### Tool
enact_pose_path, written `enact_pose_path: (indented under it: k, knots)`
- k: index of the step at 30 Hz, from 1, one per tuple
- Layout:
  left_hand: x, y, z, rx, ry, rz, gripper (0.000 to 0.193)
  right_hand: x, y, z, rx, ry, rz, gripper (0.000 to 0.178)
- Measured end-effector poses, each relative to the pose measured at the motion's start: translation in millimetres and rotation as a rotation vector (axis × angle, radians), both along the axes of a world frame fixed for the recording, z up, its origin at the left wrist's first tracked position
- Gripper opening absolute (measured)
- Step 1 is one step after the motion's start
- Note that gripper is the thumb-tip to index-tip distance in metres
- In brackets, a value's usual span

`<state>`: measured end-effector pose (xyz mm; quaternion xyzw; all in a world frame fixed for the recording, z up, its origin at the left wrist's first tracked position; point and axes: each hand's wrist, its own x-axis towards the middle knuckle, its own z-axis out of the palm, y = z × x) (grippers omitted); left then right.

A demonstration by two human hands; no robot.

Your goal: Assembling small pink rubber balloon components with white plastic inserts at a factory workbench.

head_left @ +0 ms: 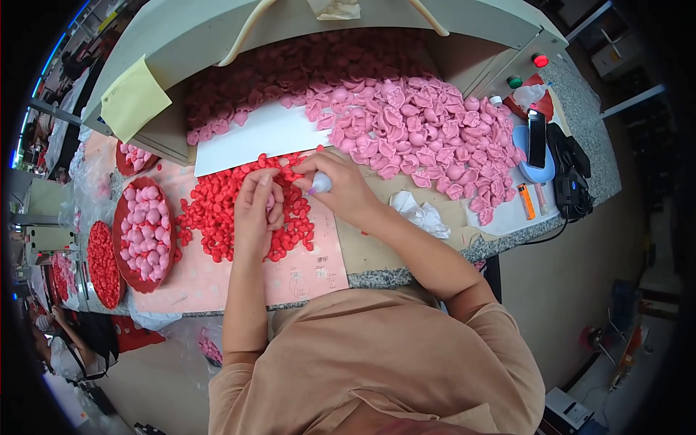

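My left hand (pixel 255 206) is closed around a small pink molded piece (pixel 272 201), mostly hidden by the fingers. Close beside it, my right hand (pixel 346 190) grips a small whitish squeeze bottle (pixel 321 183) with a purplish tip. Something red shows at the right fingertips, but whether they pinch it or it lies behind them I cannot tell. Both hands are over a heap of small red rounded pieces (pixel 217 217) on a pink paper sheet (pixel 319 254). Beyond my right hand spreads a large pile of pink shell-like pieces (pixel 413 130), some with round bumps.
A grey hooded box (pixel 493 25) stands over the pile's back. On the left are a red tray (pixel 170 261) of pink balls and another red tray (pixel 116 297) of red pieces. Crumpled tissue (pixel 420 215), an orange lighter (pixel 526 201) and a phone (pixel 536 138) lie right.
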<state>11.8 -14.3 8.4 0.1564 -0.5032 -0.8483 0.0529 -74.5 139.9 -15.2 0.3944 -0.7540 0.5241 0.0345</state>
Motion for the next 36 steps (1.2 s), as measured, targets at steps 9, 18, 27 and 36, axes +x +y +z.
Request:
enact_pose_path:
  k: [9, 18, 27, 36]
  knots:
    - [-2, 8, -3, -0.013, -0.041, -0.044, 0.011, 14, -3, 7, -0.178, -0.208, 0.037, 0.018]
    - [1, 4, -10, -0.162, -0.011, -0.119, 0.019, 15, -6, 6, -0.209, -0.577, 0.102, 0.026]
    - [-7, 1, -8, -0.028, 0.041, -0.064, 0.038, 0, 10, 17, -0.222, -1.094, 0.081, 0.027]
    - [3, 8, -8, -0.715, -0.006, 0.100, 0.020, 14, -2, 20, -0.233, -1.067, 0.150, 0.028]
